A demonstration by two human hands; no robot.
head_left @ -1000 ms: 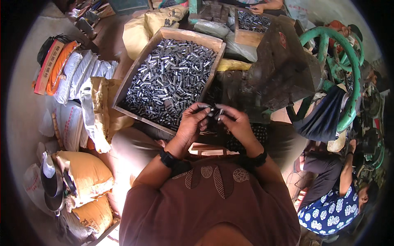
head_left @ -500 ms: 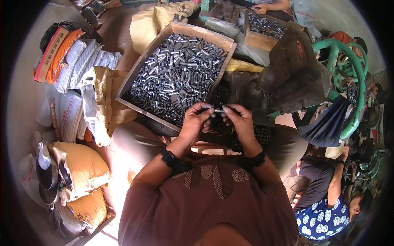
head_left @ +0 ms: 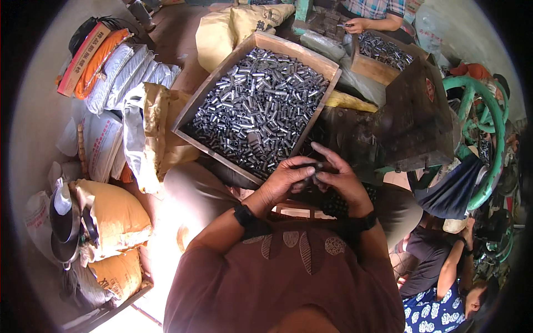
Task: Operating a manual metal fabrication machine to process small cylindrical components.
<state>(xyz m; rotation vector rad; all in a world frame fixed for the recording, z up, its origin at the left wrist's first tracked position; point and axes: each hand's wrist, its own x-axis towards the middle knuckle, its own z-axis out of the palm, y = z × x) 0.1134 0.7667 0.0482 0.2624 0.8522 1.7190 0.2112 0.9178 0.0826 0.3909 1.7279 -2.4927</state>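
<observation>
My left hand (head_left: 287, 178) and my right hand (head_left: 345, 182) meet just past the near corner of a shallow wooden box (head_left: 219, 157). Thumb and fingers of the left hand are curled together. On the right hand the index finger points outward, while the thumb and other fingers close in beside the left fingertips. Something small and dark shows between them, mostly covered by the fingers; its kind cannot be made out. Short shiny metal sleeves (head_left: 255, 111) lie heaped in the box.
Right of the box stands a dark metal machine block (head_left: 413, 111) beside a green handwheel (head_left: 496, 155). Stacked sacks (head_left: 114, 216) line the left side. A co-worker's hand (head_left: 358, 25) is near a smaller box of parts (head_left: 377, 69); another person (head_left: 436, 277) sits at lower right.
The whole view has shifted, with the scene sliding right. A small metal cylinder pinched between both hands' fingertips is now largely hidden, and my right index finger has stretched out.
</observation>
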